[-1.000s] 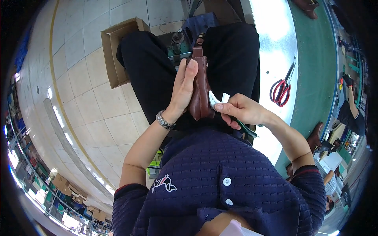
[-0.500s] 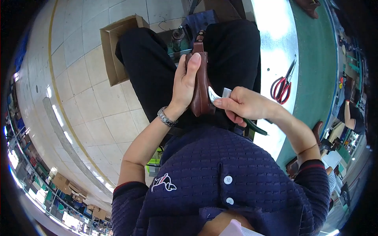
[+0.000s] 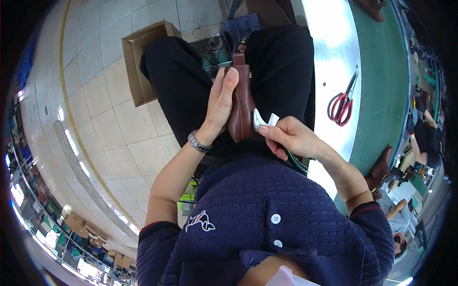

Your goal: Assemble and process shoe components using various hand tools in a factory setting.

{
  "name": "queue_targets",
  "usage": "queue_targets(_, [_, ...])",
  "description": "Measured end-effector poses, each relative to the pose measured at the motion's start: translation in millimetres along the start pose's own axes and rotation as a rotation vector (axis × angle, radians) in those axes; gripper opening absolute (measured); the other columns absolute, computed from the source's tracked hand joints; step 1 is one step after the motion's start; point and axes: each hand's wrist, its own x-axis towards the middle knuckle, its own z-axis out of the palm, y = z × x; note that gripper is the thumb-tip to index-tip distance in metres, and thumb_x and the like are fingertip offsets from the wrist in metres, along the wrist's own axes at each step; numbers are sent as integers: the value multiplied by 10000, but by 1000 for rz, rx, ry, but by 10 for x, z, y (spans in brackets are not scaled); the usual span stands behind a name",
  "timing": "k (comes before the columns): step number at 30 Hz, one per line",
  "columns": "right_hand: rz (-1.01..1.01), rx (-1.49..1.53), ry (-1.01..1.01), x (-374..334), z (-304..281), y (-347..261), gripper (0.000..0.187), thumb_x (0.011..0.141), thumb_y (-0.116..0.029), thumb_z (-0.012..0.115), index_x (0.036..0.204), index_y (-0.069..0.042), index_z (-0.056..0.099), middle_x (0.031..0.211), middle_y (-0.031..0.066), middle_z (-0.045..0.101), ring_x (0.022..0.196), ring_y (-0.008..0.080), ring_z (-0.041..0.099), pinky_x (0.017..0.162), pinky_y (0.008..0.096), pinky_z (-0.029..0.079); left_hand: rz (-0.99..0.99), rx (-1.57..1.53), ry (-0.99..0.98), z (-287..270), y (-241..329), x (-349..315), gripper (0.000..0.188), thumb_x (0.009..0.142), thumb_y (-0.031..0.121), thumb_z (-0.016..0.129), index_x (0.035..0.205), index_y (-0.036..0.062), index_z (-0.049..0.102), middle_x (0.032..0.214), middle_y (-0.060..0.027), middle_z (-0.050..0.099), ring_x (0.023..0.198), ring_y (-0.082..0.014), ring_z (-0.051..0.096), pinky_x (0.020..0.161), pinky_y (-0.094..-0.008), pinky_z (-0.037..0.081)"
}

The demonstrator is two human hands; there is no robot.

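Note:
Between my knees stands a brown leather shoe upper (image 3: 244,107), a narrow shape with a tab at its far end. My left hand (image 3: 220,100) is closed on its left side, thumb along the far part and the other fingers mostly hidden. My right hand (image 3: 291,136) grips a pair of lasting pliers (image 3: 260,119) with a pale curved jaw and dark green handles. The jaw is close against the shoe upper's right side; I cannot tell whether it bites the leather.
A metal ledge (image 3: 329,52) at my right carries red-handled scissors (image 3: 341,107). Beyond it runs a green belt (image 3: 381,81) with a brown boot (image 3: 380,171). An open cardboard box (image 3: 138,71) is beside my left knee. A dark metal tool (image 3: 214,47) stands between my knees.
My right hand and the pliers have shifted slightly toward my body, and the right elbow has drawn in. The shoe upper has tilted a little. The boot on the belt shows more fully.

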Motion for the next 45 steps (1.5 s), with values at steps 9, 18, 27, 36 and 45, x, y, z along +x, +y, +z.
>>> queue_targets(9, [74, 6, -282, 147, -302, -145, 628, 993, -473, 472, 559, -30, 572, 458, 27, 515, 396, 105, 528, 395, 222, 410, 46, 39, -20, 31, -30, -108, 360, 1012, 438, 453, 992, 84, 519, 803, 27, 493, 691, -37, 452, 631, -196, 395])
queue_targets(18, [161, -278, -232, 113, -307, -410, 676, 989, -495, 465, 510, -26, 549, 441, 34, 518, 390, 111, 537, 392, 230, 409, 44, 32, 14, 32, -53, -72, 368, 999, 444, 479, 957, 79, 513, 783, 28, 492, 675, -45, 448, 623, -205, 392])
queue_targets(27, [46, -189, 155, 63, 54, -167, 700, 999, -531, 394, 504, -61, 550, 437, 12, 520, 383, 107, 543, 461, 221, 452, -7, 4, 77, 59, -2, 124, 436, 974, 493, 506, 960, 60, 554, 802, 11, 542, 678, -55, 485, 622, -212, 411])
queue_targets(36, [55, -241, 142, 8, 75, -161, 711, 992, -551, 392, 490, -72, 544, 431, 26, 522, 386, 126, 545, 473, 224, 453, -30, -23, 45, 12, -25, 174, 455, 961, 509, 525, 970, 56, 569, 826, -1, 565, 699, -61, 509, 643, -211, 426])
queue_targets(45, [-64, -785, 188, -220, 86, -147, 675, 955, -556, 483, 614, -6, 673, 476, 66, 557, 401, 189, 552, 422, 298, 427, -48, -73, 2, -10, -52, 103, 436, 971, 498, 513, 1034, 69, 555, 889, 0, 572, 736, -50, 524, 671, -207, 444])
